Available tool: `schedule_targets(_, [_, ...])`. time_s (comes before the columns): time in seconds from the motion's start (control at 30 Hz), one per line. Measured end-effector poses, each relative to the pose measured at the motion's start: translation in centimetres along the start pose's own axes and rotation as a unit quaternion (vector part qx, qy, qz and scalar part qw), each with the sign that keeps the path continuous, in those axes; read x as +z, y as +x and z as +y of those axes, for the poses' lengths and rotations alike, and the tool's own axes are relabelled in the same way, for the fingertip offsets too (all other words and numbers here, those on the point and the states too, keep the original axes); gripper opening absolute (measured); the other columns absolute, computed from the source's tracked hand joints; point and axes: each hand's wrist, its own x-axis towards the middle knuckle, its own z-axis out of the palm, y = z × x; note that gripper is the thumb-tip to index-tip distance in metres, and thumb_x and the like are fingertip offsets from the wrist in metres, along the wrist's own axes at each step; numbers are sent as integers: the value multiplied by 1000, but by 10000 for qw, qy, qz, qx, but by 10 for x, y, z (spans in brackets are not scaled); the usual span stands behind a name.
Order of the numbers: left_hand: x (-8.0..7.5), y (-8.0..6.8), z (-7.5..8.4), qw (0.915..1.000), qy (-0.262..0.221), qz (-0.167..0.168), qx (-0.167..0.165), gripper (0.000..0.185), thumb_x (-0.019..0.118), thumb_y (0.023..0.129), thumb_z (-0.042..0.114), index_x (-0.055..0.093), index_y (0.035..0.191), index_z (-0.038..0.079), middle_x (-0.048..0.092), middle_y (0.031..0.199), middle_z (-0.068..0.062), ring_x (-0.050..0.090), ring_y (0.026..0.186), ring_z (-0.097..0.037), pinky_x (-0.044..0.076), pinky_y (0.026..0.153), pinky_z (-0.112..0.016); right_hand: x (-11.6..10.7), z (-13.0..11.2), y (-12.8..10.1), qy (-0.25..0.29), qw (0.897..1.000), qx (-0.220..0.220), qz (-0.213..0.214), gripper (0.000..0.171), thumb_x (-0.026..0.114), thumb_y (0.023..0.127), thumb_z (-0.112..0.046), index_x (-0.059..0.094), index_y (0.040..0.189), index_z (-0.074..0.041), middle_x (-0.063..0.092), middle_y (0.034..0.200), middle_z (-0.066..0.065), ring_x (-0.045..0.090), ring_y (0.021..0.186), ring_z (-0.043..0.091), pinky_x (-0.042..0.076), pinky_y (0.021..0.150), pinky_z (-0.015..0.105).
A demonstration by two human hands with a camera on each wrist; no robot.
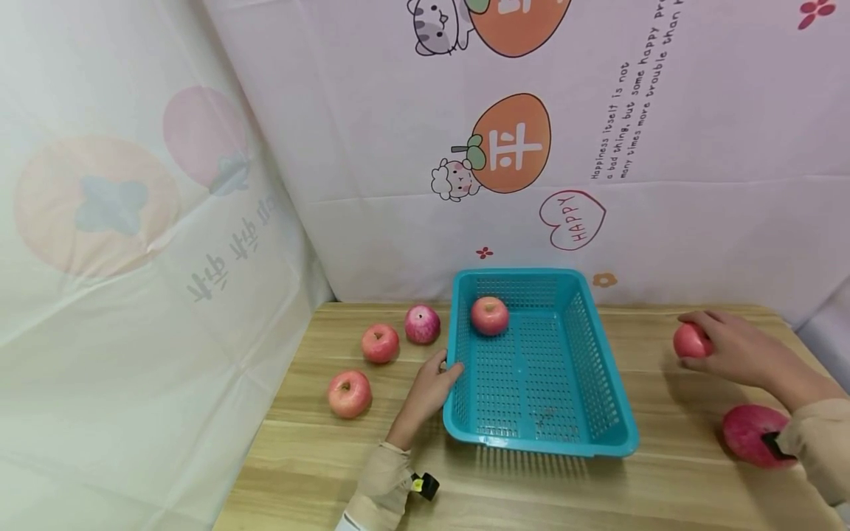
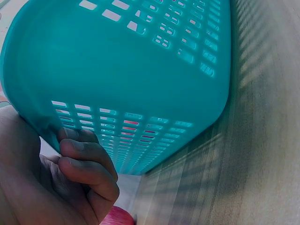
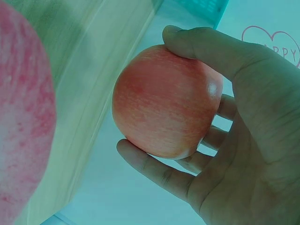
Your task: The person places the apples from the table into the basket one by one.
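Observation:
A red apple (image 3: 166, 101) is held by my right hand (image 1: 737, 350), thumb on one side and fingers on the other, above the table's right side. My left hand (image 1: 428, 387) grips the left rim of a blue plastic basket (image 1: 541, 445), its fingers curled against the outer wall in the left wrist view. Inside the basket, near its back left corner, lies one apple (image 1: 490, 316). Left of the basket are two more apples, one farther back (image 1: 381, 343) and another apple (image 1: 349, 394) nearer, beside a round purple-pink fruit (image 1: 422, 324).
A large pink-red fruit (image 1: 753, 435) lies on the wooden table (image 1: 299, 464) below my right wrist, partly covered by the sleeve and wrist strap. A printed white cloth (image 1: 398, 243) hangs behind the table, and another white cloth (image 1: 166, 354) hangs along the left.

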Motion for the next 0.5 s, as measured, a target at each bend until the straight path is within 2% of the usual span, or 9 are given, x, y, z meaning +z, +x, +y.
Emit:
schedule_targets(0.3, [-1,0,-1,10000,-66,-29,10,48,57,106,36,61,144,7,72,119,-17,74,96,-25,64,83,-43,-8,-7,4,-30,10000,34,-58,76,95,76,-32,59,131,5,61,124,35,65,101,48,55,73,54])
schedule_targets(0.5, [-1,1,-1,10000,-31,-25,44,50,58,105,37,61,144,6,72,120,-17,73,96,-23,64,82,-41,-14,-13,7,-59,9995,133,-265,78,93,79,-35,57,135,5,58,128,35,64,103,48,56,72,53])
